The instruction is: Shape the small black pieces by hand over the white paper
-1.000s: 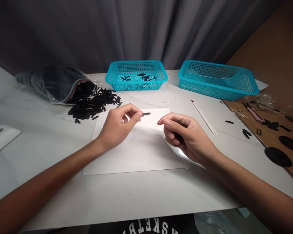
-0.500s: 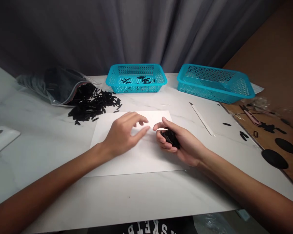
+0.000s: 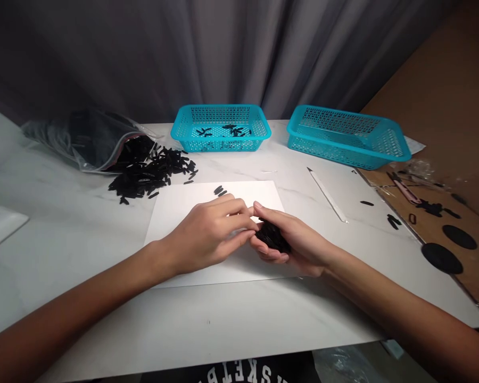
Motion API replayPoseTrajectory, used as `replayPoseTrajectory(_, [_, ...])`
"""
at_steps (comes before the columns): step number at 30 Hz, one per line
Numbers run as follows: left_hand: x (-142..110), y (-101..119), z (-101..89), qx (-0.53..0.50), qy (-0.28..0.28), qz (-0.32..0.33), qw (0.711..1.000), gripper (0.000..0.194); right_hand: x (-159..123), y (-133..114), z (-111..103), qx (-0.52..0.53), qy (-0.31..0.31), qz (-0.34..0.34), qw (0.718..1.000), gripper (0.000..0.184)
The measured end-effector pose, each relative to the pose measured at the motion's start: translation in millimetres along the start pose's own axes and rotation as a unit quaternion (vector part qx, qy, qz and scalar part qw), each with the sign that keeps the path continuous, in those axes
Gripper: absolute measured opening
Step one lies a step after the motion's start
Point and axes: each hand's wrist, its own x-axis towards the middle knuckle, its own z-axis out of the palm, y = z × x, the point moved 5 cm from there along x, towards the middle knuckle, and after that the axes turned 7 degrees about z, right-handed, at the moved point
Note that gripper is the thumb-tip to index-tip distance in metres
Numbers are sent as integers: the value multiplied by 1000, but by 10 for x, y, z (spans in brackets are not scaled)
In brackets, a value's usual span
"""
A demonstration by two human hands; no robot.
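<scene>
My right hand [image 3: 291, 236] is curled round a handful of small flat black oval pieces [image 3: 273, 238], which rest in the palm and fingers. Against the near edge of that handful, my left hand [image 3: 219, 229] has its thumb and fingertips pinched together. Whatever the left fingertips hold is hidden. Both hands are above a white sheet of paper [image 3: 175, 271]. On the sheet, just beyond the left knuckles, lie several loose black pieces [image 3: 219, 190].
A clear zip bag [image 3: 91, 141] spills a heap of black pieces [image 3: 147, 173] at the left. Behind stand a blue basket [image 3: 221, 144] with some pieces and another blue basket [image 3: 347, 151]. A white craft knife [image 3: 327, 196] and black discs [image 3: 442, 258] lie right.
My left hand has moved slightly down and right, and its fingertips now touch the handful in my right hand. Loose black pieces now show on the paper where the left hand was.
</scene>
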Motion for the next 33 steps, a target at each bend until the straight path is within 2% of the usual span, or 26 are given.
replayPoseTrajectory(3, [13,-3,-64,-16,20,-11,1000,14,1,-13,-29,21,-8,1,1000,40])
replayPoseTrajectory(6, [18,-32,-151,-24,67,-47,996,12,0,-44,-56,7,3,-9,1000,36])
replayPoseTrajectory(8, [4,-95,-198,-30,106,-117,987,11,-4,-75,-75,-26,27,-31,999,32])
replayPoseTrajectory(11, [-38,-192,-199,-64,137,-240,959,12,-25,-137,-129,-95,99,-87,987,28])
replayPoseTrajectory(14, [-51,-206,-166,-107,139,-293,940,12,-47,-171,-154,-130,133,-118,975,25])
replayPoseTrajectory(19, [-47,-193,-125,-202,122,-328,915,15,-72,-204,-132,-143,135,-139,971,23])
replayPoseTrajectory(24, [-65,-227,-86,-293,132,-330,888,16,-89,-219,-101,-123,127,-136,975,23])
replayPoseTrajectory(28, [-70,-240,-90,-295,137,-325,888,15,-95,-217,-93,-104,117,-128,979,19])
replayPoseTrajectory(33, [-49,-215,-142,-247,136,-316,906,15,-105,-225,-94,-100,130,-136,977,19])
